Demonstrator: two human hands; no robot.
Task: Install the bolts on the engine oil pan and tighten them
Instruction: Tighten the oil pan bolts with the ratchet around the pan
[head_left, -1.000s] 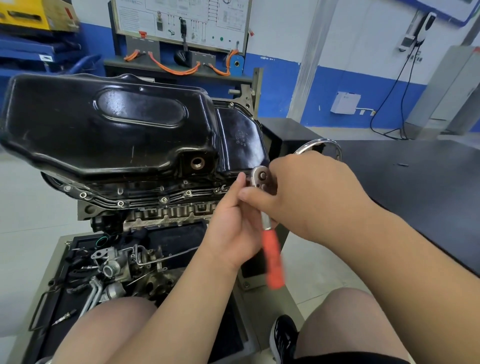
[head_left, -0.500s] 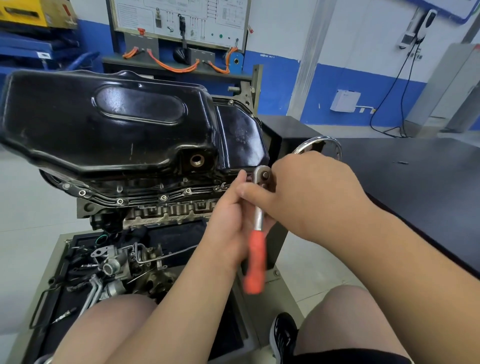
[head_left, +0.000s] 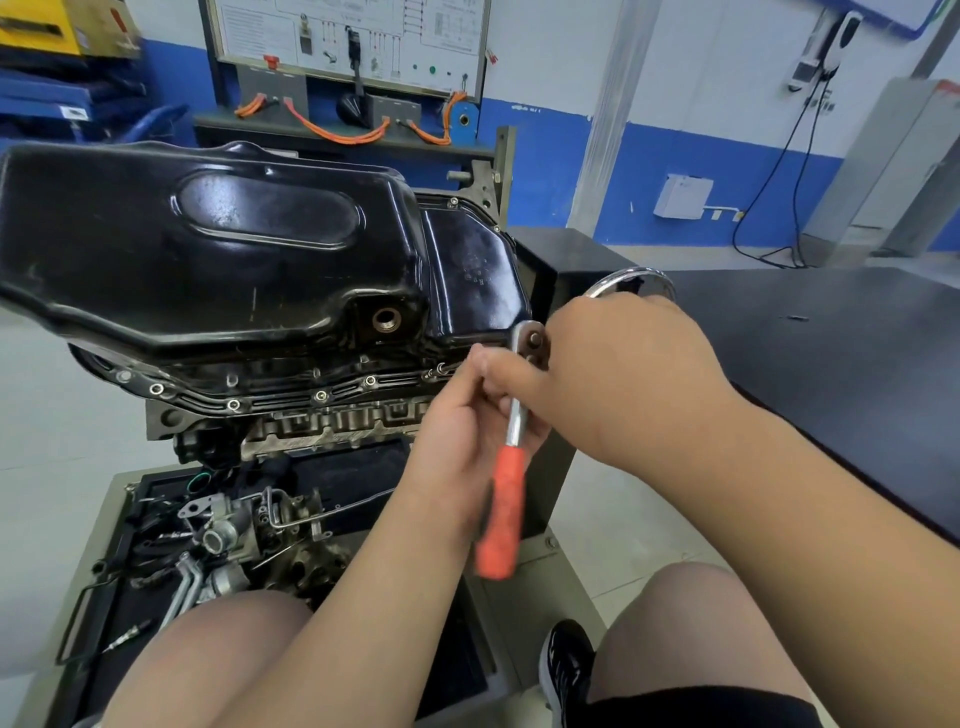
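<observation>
Both hands are on the ratchet (head_left: 506, 483), right of centre in the frame. Left hand (head_left: 462, 441) comes up from the bottom and has its fingers curled round the bare metal shank just above the orange grip. Right hand (head_left: 618, 374) reaches in from the right and is cupped over the ratchet head, thumb pointing left across the shank. How the fingertips sit behind the head I can't tell, the hand covers them.

The ratchet head sits against the right end of the oil pan (head_left: 234, 249) flange, handle hanging down and a bit to the left. The pan itself is the big glossy black thing filling the upper left, sitting on top of the engine block (head_left: 337, 422), with its open drain hole (head_left: 386, 319) facing the camera. You can see a row of bolts (head_left: 321, 396) already sitting in the flange along the near edge, left of the hands.

Lower left there's a dark tray (head_left: 358, 465) with a pile of loose engine parts (head_left: 223, 535). Black table (head_left: 831, 364) on the right, chrome ring (head_left: 631, 275) poking up just behind the right hand, and a wiring board (head_left: 353, 41) on the wall at the top.
</observation>
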